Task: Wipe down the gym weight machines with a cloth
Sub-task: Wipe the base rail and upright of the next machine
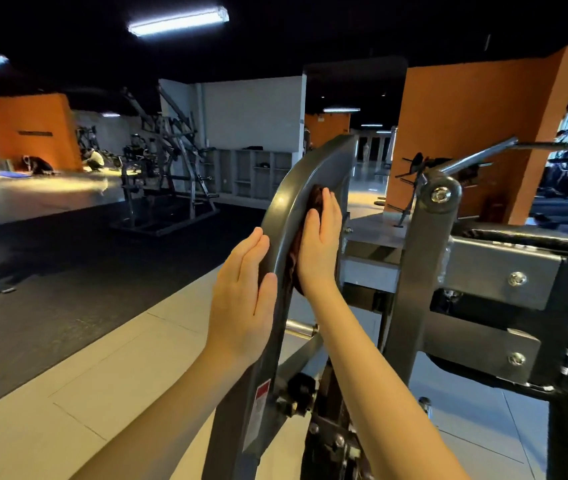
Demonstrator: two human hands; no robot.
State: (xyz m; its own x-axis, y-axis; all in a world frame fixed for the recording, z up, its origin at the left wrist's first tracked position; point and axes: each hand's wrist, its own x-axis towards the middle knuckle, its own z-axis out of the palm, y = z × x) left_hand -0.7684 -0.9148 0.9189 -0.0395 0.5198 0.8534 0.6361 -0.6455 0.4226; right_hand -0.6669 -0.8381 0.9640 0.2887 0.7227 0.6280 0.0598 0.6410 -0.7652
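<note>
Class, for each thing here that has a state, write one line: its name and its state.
left hand: flat, fingers straight, resting on the curved frame bar
right hand: flat, pressing the cloth against the bar
cloth: bunched, pinned under the right hand
ceiling light: on

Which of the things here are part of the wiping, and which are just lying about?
In the job: cloth, pressed by the right hand onto the curved grey frame bar; left hand flat against that bar.
Just about: far weight machine, wall shelves, blue mat, orange pillar.

Grey frame [296, 188], seemingly dark-brown cloth [315, 202], orange pillar [476, 133].
</note>
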